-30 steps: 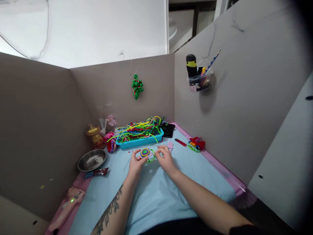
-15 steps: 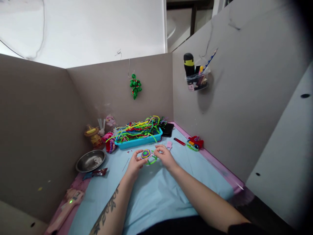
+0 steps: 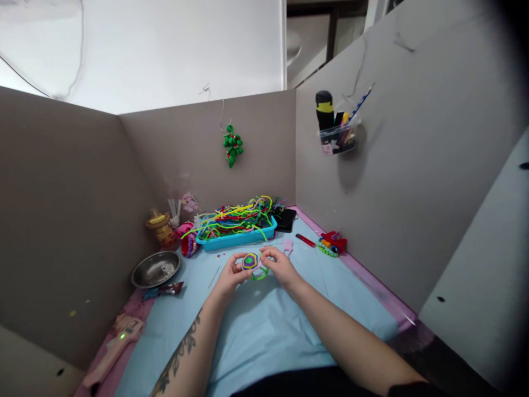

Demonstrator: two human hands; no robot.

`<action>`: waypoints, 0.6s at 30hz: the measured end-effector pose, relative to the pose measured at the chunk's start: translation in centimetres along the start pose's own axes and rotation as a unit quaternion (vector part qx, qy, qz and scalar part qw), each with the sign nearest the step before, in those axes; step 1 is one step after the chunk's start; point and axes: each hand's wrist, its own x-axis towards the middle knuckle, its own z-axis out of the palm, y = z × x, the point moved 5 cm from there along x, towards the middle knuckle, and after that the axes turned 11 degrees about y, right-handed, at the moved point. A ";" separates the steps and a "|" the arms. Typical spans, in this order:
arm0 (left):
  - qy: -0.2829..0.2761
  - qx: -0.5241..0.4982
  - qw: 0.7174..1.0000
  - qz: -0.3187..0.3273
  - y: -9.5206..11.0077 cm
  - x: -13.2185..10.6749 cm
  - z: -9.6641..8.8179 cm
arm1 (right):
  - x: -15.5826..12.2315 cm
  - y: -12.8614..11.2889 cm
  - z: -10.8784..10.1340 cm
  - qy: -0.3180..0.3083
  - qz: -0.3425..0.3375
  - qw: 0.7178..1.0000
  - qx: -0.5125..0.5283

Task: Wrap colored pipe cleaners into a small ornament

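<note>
Above the middle of the blue cloth I hold a small pipe-cleaner weaving [image 3: 250, 261]. It is roughly six-sided, with purple and yellow rings round a green centre, and a pale pink part at its right. Bright green pipe-cleaner strands [image 3: 261, 274] stick out below and to the right. My left hand [image 3: 226, 277] pinches its left edge between thumb and fingers. On the other side, my right hand [image 3: 281, 269] is closed in a pinch at the strands by the right edge; its fingertips partly hide them.
Behind my hands stands a blue tray [image 3: 231, 241] heaped with coloured pipe cleaners. A metal bowl [image 3: 142, 275] and a wrapper [image 3: 167, 290] lie left, a pink cordless tool [image 3: 113, 353] nearer. A red cutter [image 3: 306, 240] and a red craft piece [image 3: 336, 242] lie right. Grey panels enclose the table.
The view has shifted slightly. The weaving has turned a little, so its patterned face shows rounder and less of the green strands shows. Both hands keep their pinch.
</note>
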 end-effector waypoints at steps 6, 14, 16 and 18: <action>-0.024 -0.009 1.000 -0.006 0.1 -0.1 0.0 | -0.2 -0.5 0.2 -0.006 -0.009 1.000 0.005; -0.020 -0.026 0.999 -0.005 0.3 -0.2 0.1 | -0.3 -0.4 0.7 -0.043 0.045 0.995 0.082; -0.020 -0.030 0.999 -0.005 0.4 -0.3 0.1 | -0.4 -0.4 0.7 -0.050 0.055 0.994 0.074; -0.023 -0.035 0.999 -0.007 0.6 -0.3 0.0 | -0.6 -0.4 0.8 -0.064 0.081 0.991 0.082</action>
